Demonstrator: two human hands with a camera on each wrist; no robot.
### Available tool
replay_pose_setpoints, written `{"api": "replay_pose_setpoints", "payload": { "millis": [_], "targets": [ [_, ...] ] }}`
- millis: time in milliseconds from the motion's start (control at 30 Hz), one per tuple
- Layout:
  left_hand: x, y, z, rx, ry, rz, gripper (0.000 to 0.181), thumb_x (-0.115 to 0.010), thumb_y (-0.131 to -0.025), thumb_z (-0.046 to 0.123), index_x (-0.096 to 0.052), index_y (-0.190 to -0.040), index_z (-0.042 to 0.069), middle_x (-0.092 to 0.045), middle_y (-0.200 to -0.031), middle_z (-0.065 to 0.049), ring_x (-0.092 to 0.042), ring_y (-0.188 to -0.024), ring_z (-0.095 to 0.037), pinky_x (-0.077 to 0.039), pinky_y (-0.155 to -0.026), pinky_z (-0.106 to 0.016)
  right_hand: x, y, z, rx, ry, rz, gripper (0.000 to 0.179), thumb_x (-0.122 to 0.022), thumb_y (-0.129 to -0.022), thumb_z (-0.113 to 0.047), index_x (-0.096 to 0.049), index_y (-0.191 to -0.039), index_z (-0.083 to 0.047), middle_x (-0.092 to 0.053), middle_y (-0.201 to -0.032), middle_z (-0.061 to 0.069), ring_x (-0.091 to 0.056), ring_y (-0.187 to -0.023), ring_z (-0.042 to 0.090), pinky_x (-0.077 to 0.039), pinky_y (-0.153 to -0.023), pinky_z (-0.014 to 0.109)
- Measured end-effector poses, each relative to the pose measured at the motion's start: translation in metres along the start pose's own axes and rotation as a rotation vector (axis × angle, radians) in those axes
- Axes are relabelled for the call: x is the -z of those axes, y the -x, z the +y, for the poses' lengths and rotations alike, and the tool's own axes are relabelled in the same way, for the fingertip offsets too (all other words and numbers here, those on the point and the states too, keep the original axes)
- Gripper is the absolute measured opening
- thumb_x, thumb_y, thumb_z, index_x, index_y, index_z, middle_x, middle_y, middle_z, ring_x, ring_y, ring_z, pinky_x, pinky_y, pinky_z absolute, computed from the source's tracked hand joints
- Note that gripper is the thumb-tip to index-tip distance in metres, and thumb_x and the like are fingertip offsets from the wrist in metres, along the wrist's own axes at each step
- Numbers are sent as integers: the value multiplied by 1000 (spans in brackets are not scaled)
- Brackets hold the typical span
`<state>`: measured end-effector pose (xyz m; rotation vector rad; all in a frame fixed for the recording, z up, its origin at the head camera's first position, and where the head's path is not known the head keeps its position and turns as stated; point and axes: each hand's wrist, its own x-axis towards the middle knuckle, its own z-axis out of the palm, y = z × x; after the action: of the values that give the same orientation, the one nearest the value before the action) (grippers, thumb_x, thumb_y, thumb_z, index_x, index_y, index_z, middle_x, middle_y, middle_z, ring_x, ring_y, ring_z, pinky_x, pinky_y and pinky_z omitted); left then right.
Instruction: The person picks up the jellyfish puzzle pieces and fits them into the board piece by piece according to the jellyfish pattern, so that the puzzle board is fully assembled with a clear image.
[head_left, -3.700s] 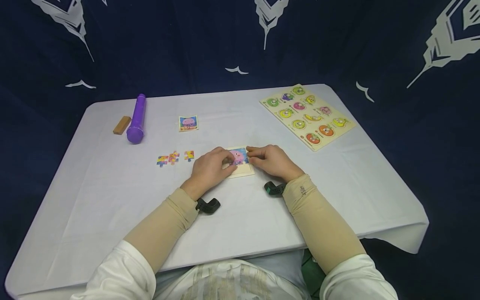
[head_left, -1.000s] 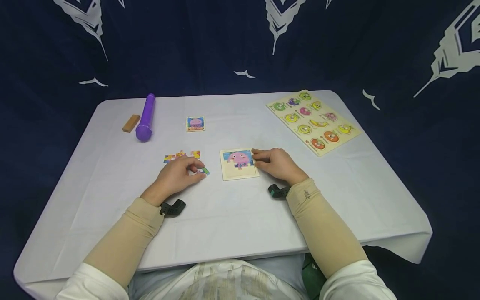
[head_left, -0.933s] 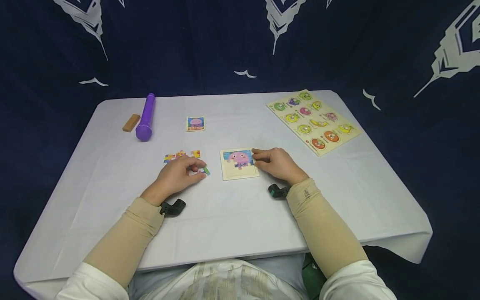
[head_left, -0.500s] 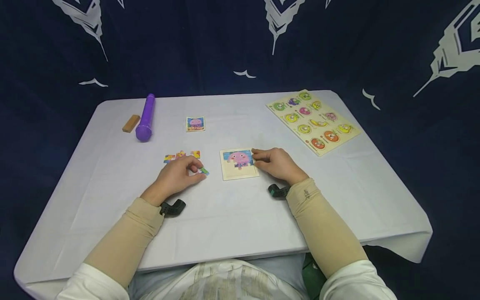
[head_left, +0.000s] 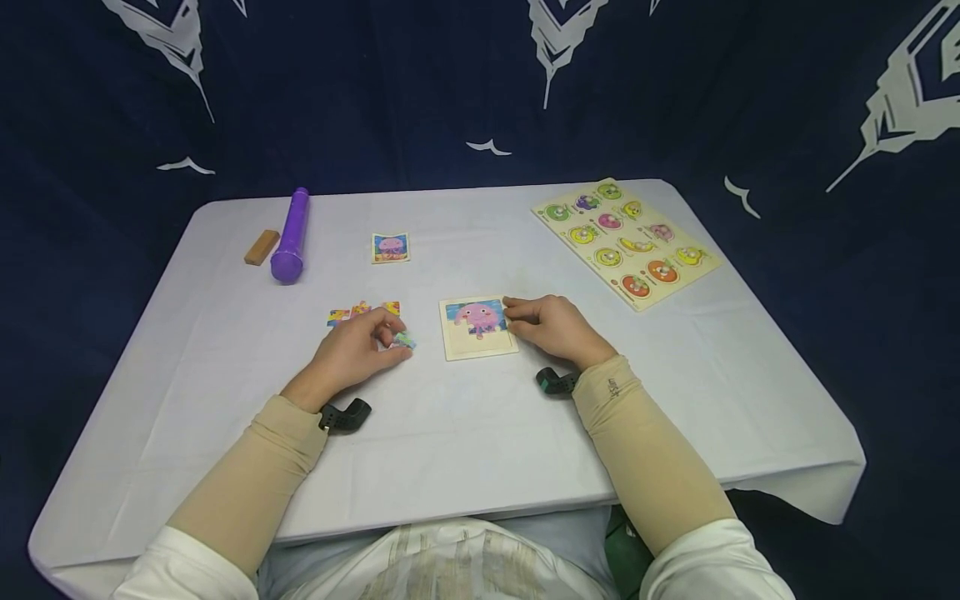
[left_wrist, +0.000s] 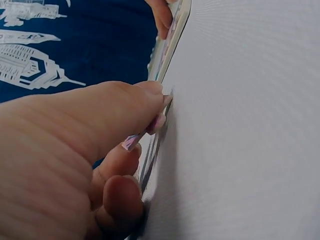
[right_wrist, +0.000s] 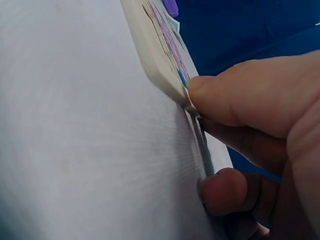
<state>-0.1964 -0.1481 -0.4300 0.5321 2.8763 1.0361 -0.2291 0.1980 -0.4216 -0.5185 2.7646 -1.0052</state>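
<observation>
My left hand (head_left: 352, 354) pinches a small green, blue and pink jigsaw piece (head_left: 404, 340) between thumb and fingers, just above the white cloth. The left wrist view shows this jigsaw piece (left_wrist: 131, 141) tilted, partly behind the thumb. Right of it lies a square jigsaw board (head_left: 459, 348) with a pink octopus picture in its upper part and bare wood along the bottom. My right hand (head_left: 557, 332) holds the board's right edge, with the thumb (right_wrist: 210, 95) on its near corner in the right wrist view. Several loose yellow and red jigsaw pieces (head_left: 392, 308) lie behind my left hand, partly covered.
A small octopus picture card (head_left: 391, 247) lies farther back. At the back left are a purple microphone-shaped object (head_left: 292, 237) and a brown wooden block (head_left: 262, 247). A fruit peg board (head_left: 628, 242) lies back right. The table (head_left: 450, 450) has a white cloth.
From the board, my left hand has moved left and taken up a jigsaw piece. Over the last second the piece turns in its fingers. My right hand stays at the board's edge.
</observation>
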Motion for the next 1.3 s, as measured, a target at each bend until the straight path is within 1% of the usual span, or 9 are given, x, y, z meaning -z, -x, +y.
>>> {"api": "replay_pose_setpoints", "payload": {
  "millis": [400,700,733,833,933,967,1067,1167,1300],
  "targets": [
    [-2,-1,-1,3,50,47,13,-75,-94,28,-73,-104,19,-65,-83,4,-55,-70,-15,-43,-63,-32,1,0,0,7,8,-1,31,-70,-98,-20,-73,-127,-9,-59,-146,-1,-51,-142,23,-38,-118,44],
    [-4,-2,0,5,177,104,11,-76,-95,26,-70,-95,16,-68,-79,1,-53,-63,-16,-42,-57,-28,1,1,-1,8,2,-1,30,-71,-98,-20,-73,-126,-9,-60,-145,0,-53,-139,24,-39,-117,44],
    [-5,-2,1,3,191,109,12,-76,-94,25,-70,-94,15,-68,-79,1,-54,-63,-16,-43,-58,-30,1,1,-1,8,0,-1,30,-71,-98,-20,-73,-126,-9,-60,-145,-1,-53,-139,23,-39,-117,43],
    [-7,-2,4,9,253,118,13,-75,-95,25,-69,-95,13,-66,-76,-1,-55,-64,-15,-49,-85,-32,1,1,0,9,-6,1,30,-71,-98,-20,-73,-126,-9,-60,-145,0,-53,-139,23,-40,-117,43],
    [-10,-4,7,17,321,112,13,-73,-96,24,-68,-95,12,-63,-73,-1,-54,-64,-14,-48,-87,-33,1,1,0,5,-12,-1,30,-71,-98,-20,-74,-125,-9,-60,-145,0,-53,-139,24,-39,-117,43],
    [-11,-4,8,20,339,107,13,-73,-96,24,-68,-95,12,-61,-72,-1,-53,-63,-13,-48,-86,-31,1,1,0,2,-14,-1,30,-71,-98,-20,-74,-125,-9,-60,-145,0,-53,-139,24,-39,-117,43],
    [-14,-5,11,14,384,95,13,-74,-96,24,-68,-95,11,-59,-72,-1,-50,-59,-11,-43,-63,-25,1,1,1,-6,-19,-5,30,-71,-98,-20,-73,-126,-9,-59,-146,-1,-52,-140,23,-39,-117,43],
    [-15,-6,15,-5,429,93,15,-73,-97,22,-69,-101,9,-63,-77,-3,-51,-58,-8,-43,-60,-21,1,1,0,-9,-25,-6,30,-71,-98,-20,-73,-126,-9,-60,-146,-1,-52,-140,23,-39,-117,43],
    [-17,-9,21,-25,464,96,25,-70,-99,18,-71,-122,9,-69,-91,-9,-52,-58,-9,-44,-55,-23,1,2,-1,-4,-27,-1,30,-71,-97,-19,-74,-125,-9,-60,-145,0,-52,-140,23,-40,-117,44]
  ]
}}
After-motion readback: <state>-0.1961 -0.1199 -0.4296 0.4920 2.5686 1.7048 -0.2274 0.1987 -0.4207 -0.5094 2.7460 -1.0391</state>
